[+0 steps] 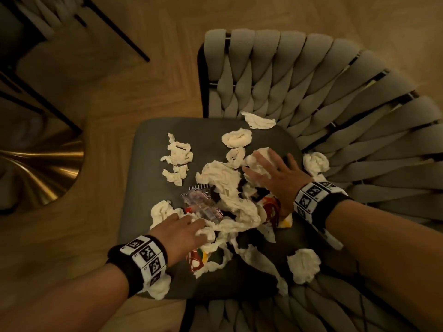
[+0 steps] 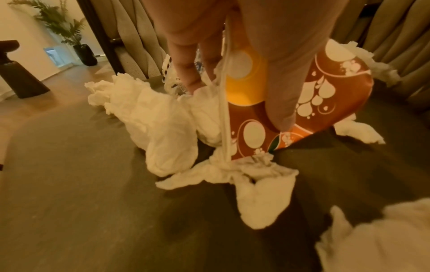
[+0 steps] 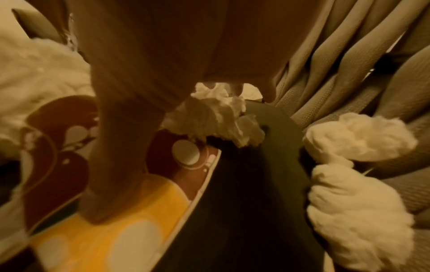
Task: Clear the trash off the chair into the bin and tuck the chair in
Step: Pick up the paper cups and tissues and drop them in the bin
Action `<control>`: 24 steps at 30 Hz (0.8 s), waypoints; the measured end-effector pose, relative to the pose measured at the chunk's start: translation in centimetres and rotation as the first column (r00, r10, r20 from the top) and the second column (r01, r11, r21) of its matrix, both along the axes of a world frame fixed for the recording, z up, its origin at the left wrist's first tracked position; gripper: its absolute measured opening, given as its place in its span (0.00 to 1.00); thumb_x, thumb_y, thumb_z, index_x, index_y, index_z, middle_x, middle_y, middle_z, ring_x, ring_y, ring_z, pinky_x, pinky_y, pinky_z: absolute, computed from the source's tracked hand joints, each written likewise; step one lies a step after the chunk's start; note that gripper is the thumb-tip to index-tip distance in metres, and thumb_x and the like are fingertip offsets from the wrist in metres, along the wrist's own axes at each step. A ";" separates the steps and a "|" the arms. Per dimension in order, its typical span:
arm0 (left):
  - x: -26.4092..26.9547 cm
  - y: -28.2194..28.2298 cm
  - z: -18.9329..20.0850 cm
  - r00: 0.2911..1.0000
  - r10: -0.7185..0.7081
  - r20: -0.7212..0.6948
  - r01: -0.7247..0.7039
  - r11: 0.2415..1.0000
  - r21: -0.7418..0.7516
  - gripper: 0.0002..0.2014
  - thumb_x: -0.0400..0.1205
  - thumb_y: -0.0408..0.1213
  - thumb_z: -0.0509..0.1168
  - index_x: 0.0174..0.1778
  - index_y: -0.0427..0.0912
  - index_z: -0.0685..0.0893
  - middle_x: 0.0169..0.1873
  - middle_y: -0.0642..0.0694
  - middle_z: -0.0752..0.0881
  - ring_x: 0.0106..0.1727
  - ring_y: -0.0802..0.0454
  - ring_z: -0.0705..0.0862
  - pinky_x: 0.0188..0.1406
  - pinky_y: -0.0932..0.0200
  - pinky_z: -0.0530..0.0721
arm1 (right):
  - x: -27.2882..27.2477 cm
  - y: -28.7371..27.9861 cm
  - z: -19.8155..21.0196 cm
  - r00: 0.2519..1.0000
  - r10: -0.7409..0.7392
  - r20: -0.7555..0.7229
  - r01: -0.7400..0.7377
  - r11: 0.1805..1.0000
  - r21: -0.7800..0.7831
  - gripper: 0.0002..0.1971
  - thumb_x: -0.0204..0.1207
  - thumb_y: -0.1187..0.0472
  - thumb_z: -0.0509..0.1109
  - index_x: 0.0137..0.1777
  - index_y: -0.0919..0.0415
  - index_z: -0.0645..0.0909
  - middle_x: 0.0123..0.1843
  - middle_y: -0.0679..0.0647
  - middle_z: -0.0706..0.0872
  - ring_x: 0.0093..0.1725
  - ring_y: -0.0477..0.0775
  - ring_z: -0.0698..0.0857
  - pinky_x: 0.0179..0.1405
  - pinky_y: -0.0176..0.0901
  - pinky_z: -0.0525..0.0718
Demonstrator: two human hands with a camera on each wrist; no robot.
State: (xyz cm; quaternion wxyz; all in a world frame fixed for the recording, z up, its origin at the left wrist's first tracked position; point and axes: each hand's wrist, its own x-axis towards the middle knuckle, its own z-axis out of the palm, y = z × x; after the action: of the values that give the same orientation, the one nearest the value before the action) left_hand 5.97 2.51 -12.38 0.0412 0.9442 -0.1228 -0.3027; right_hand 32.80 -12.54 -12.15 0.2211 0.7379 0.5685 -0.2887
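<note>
The chair's dark seat [image 1: 148, 188] is strewn with several crumpled white tissues [image 1: 223, 178], a clear plastic wrapper [image 1: 201, 202] and red-and-yellow wrappers [image 1: 271, 209]. My left hand [image 1: 196, 227] lies on the front of the heap. Its fingers [image 2: 186, 70] touch a tissue [image 2: 158, 119], its thumb presses a red wrapper [image 2: 325, 92], and a tissue strand runs up between them. My right hand [image 1: 268, 168] is spread flat over tissues near the woven grey backrest [image 1: 311, 92]. Its thumb rests on a wrapper [image 3: 116, 230], and its fingertips touch a tissue [image 3: 216, 117].
A brass table base [image 1: 43, 168] stands on the wooden floor [image 1: 143, 92] to the left, with dark chair legs [image 1: 115, 27] beyond. Tissue wads [image 3: 356, 211] sit against the backrest at the right. A potted plant [image 2: 83, 53] and a dark stool [image 2: 21, 79] stand farther off.
</note>
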 end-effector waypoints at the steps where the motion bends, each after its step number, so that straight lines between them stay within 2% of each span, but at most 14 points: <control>1: 0.0 0.0 -0.2 1.000 0.012 0.015 -0.012 1.000 -0.011 0.24 0.60 0.37 0.79 0.49 0.54 0.79 0.54 0.44 0.87 0.44 0.44 0.87 0.32 0.48 0.87 | 0.2 0.4 -0.4 1.000 -0.013 -0.012 0.013 1.000 0.003 0.80 0.39 0.38 0.87 0.74 0.35 0.20 0.81 0.54 0.21 0.80 0.69 0.28 0.74 0.85 0.44; 4: 0.0 -0.1 -0.5 0.995 0.039 0.094 -0.032 0.997 -0.070 0.29 0.51 0.41 0.82 0.46 0.57 0.81 0.49 0.48 0.88 0.39 0.48 0.88 0.28 0.53 0.88 | 0.5 1.4 -1.3 0.999 -0.041 -0.031 0.041 0.999 -0.021 0.79 0.39 0.37 0.86 0.75 0.35 0.22 0.82 0.55 0.25 0.81 0.69 0.31 0.75 0.84 0.47; 6: 0.0 0.1 -0.3 0.990 0.077 0.118 -0.063 0.991 -0.117 0.30 0.49 0.42 0.83 0.46 0.57 0.81 0.48 0.48 0.88 0.39 0.49 0.88 0.28 0.54 0.88 | 0.3 1.9 -1.4 0.997 -0.061 -0.054 0.058 0.997 -0.057 0.74 0.43 0.37 0.86 0.78 0.36 0.30 0.84 0.56 0.34 0.82 0.69 0.38 0.75 0.79 0.54; 8: -0.3 0.2 0.1 0.985 0.120 0.128 -0.100 0.983 -0.153 0.30 0.49 0.44 0.83 0.47 0.58 0.80 0.47 0.49 0.88 0.38 0.50 0.88 0.28 0.55 0.87 | -0.1 1.8 -1.0 0.996 -0.064 -0.068 0.060 0.997 -0.057 0.63 0.49 0.37 0.83 0.79 0.40 0.46 0.82 0.57 0.48 0.80 0.68 0.51 0.72 0.72 0.66; 11: -0.7 0.2 0.8 0.978 0.181 0.101 -0.157 0.965 -0.208 0.33 0.50 0.48 0.83 0.49 0.58 0.76 0.50 0.49 0.84 0.40 0.51 0.87 0.30 0.57 0.87 | -0.9 0.8 -0.1 0.980 -0.092 -0.176 0.085 0.995 -0.046 0.39 0.61 0.42 0.78 0.71 0.45 0.66 0.72 0.55 0.67 0.69 0.63 0.70 0.64 0.60 0.79; 13: -1.0 0.2 1.0 0.972 0.218 0.090 -0.193 0.954 -0.230 0.34 0.51 0.51 0.82 0.51 0.58 0.74 0.54 0.49 0.76 0.42 0.52 0.87 0.32 0.58 0.87 | -1.1 -0.2 0.9 0.954 -0.150 -0.259 0.141 0.989 -0.055 0.30 0.65 0.48 0.77 0.67 0.47 0.73 0.64 0.54 0.76 0.62 0.59 0.78 0.61 0.55 0.80; 15: -1.4 0.2 1.1 0.963 0.256 0.082 -0.229 0.941 -0.248 0.34 0.54 0.53 0.81 0.53 0.58 0.74 0.57 0.50 0.72 0.44 0.53 0.87 0.34 0.59 0.86 | -1.0 -1.0 2.3 0.940 -0.202 -0.274 0.199 0.979 -0.041 0.25 0.67 0.50 0.75 0.65 0.48 0.75 0.61 0.52 0.81 0.59 0.55 0.81 0.61 0.54 0.81; 18: -1.9 -0.2 1.1 0.948 0.311 0.071 -0.279 0.916 -0.288 0.33 0.56 0.55 0.81 0.55 0.59 0.76 0.58 0.51 0.72 0.45 0.54 0.86 0.34 0.60 0.86 | 0.0 -0.6 4.7 0.969 -0.155 -0.193 0.155 0.988 -0.016 0.24 0.70 0.50 0.72 0.66 0.44 0.73 0.62 0.48 0.81 0.61 0.53 0.81 0.63 0.54 0.82; 20: -2.0 -0.5 1.4 0.938 0.338 0.074 -0.300 0.902 -0.311 0.33 0.55 0.56 0.80 0.55 0.59 0.76 0.58 0.51 0.73 0.45 0.55 0.86 0.33 0.61 0.86 | 1.0 1.0 6.1 0.981 -0.124 -0.147 0.125 0.992 -0.007 0.26 0.72 0.50 0.71 0.70 0.43 0.70 0.67 0.48 0.78 0.65 0.53 0.79 0.66 0.54 0.80; 21: -2.0 -0.7 1.5 0.935 0.346 0.078 -0.305 0.897 -0.320 0.33 0.55 0.56 0.80 0.54 0.59 0.76 0.58 0.51 0.75 0.46 0.55 0.87 0.34 0.61 0.86 | 1.6 2.1 6.6 0.987 -0.103 -0.123 0.104 0.995 0.000 0.28 0.72 0.51 0.72 0.72 0.42 0.68 0.72 0.49 0.74 0.68 0.54 0.76 0.67 0.55 0.79; 24: -2.2 -1.1 1.5 0.925 0.369 0.088 -0.323 0.889 -0.326 0.33 0.55 0.58 0.80 0.54 0.60 0.75 0.58 0.51 0.82 0.48 0.55 0.88 0.36 0.60 0.87 | 2.9 6.3 6.9 0.999 0.003 -0.051 -0.003 1.000 0.009 0.30 0.71 0.53 0.74 0.72 0.39 0.68 0.83 0.46 0.49 0.72 0.58 0.71 0.68 0.56 0.79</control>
State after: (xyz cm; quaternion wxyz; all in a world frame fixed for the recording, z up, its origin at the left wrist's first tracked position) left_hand 3.73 1.45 -10.90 0.2307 0.9528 -0.0003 -0.1974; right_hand 35.67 -6.22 -5.28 0.2037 0.7306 0.5763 -0.3043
